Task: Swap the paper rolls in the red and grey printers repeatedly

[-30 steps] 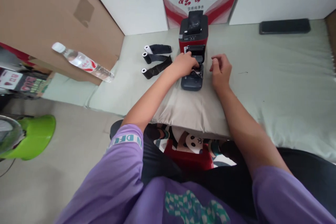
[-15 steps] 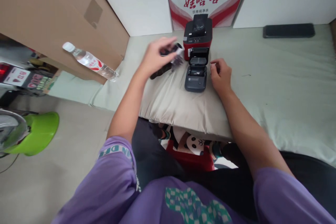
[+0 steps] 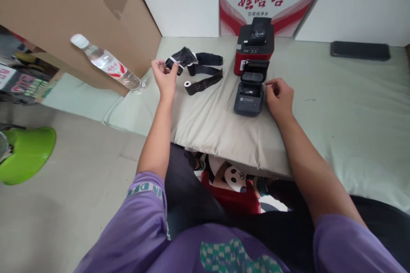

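Note:
My left hand (image 3: 165,77) has thumb and fingers closed on the end of a black paper roll (image 3: 185,57) with a white band and a loose, crinkled end. Right beside it, black paper strips (image 3: 205,84) lie unrolled on the padded surface; one ends in a small roll with a white core. By the right side of a small dark label printer (image 3: 248,101), my right hand (image 3: 280,99) rests with curled fingers; what they hold, if anything, is hidden. The printer's lid stands open. Behind it is a red and black printer (image 3: 255,49) with a black strip coming out of its top.
A water bottle (image 3: 107,63) leans at the left by a cardboard box (image 3: 134,21). White boxes (image 3: 188,4) line the back. A black flat case (image 3: 360,50) lies at the far right. A green stool (image 3: 30,151) stands on the floor at left.
My left hand has moved left, away from the printers, with the black roll. The black strips beside it now show clearly. My right hand stays beside the small printer.

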Demonstrator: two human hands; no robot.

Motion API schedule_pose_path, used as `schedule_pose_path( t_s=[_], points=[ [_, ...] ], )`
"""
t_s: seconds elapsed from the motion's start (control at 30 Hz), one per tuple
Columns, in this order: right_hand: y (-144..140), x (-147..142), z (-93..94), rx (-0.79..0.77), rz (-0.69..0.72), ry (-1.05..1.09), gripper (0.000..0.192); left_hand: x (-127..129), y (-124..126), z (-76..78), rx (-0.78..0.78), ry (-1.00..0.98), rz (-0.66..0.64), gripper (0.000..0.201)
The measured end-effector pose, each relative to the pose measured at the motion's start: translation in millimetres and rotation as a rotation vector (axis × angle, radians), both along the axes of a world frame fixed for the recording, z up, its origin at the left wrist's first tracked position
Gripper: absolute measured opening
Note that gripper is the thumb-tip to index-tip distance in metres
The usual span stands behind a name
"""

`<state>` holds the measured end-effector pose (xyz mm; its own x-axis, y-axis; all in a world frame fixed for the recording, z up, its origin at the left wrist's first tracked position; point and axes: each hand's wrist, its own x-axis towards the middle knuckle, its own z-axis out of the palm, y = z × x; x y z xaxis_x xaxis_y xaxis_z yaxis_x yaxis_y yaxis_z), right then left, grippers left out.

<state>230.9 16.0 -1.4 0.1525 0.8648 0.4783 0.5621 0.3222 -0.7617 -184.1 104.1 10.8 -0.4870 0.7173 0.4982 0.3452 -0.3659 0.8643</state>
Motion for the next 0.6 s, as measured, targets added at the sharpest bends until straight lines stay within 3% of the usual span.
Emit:
schedule_pose_path(
  t_s=[0.17,0.27,0.33,0.5,0.6],
  points=[
    [-1.8,-1.5,2.3,-0.031,-0.004,-0.015,0.015,-4.4,1.3,2.9,-0.079,0.251,-0.101,0.051],
    [-4.7,-3.4,8.6,-0.093,-0.010,-0.010,0.010,-7.4,-4.0,-0.1,-0.166,0.351,-0.158,0.060],
    [-6.2,-3.8,12.5,-0.132,-0.012,-0.003,0.014,-7.8,-6.7,-2.6,-0.209,0.389,-0.173,0.064],
    [-5.7,-1.8,14.2,-0.160,-0.023,0.023,0.020,-5.8,-9.8,-6.7,-0.246,0.430,-0.233,0.042],
    [-3.9,-0.4,11.1,-0.152,-0.014,0.035,0.016,-8.0,-10.8,-6.6,-0.293,0.488,-0.240,0.044]
  ],
)
